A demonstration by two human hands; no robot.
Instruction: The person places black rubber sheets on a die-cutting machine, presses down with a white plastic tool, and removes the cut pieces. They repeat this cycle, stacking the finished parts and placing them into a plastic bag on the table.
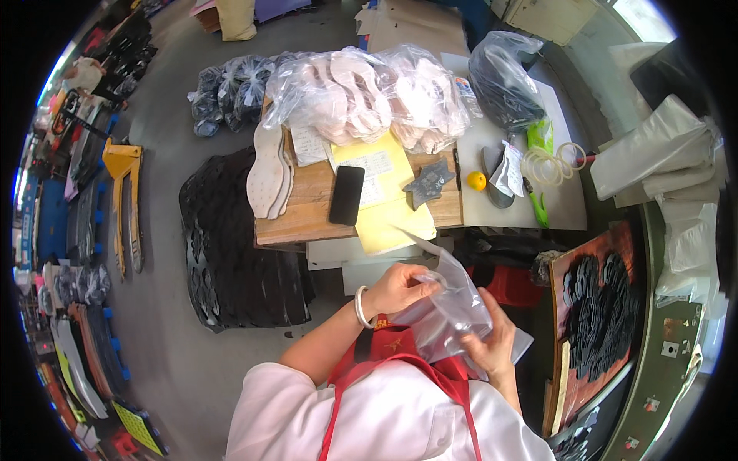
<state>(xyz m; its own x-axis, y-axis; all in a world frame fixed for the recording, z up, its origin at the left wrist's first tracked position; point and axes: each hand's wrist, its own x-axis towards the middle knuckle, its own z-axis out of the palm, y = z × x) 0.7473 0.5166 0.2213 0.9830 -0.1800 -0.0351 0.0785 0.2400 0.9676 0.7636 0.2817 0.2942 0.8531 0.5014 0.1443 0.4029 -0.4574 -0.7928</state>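
In front of my chest I hold a transparent plastic bag [459,296], creased and with no contents showing. My left hand [400,290], a white bangle at its wrist, pinches the bag's upper left part between thumb and fingers. My right hand [494,336] grips the bag's right side, with the thumb on its near face and the fingers partly behind it. Just beyond the bag is the wooden table [300,229]. On it lie a yellow folder [392,211] with papers, a black phone [347,195] and a dark grey star-like cut piece [429,184].
Bags of pale cut pieces [346,96] crowd the table's back. Loose pale pieces [267,173] overhang its left edge, above stacked black sheets [231,246]. Rightward are an orange fruit [477,181], green-handled snips [536,206] and a board of black pieces [600,315]. A yellow pallet jack [125,192] stands left.
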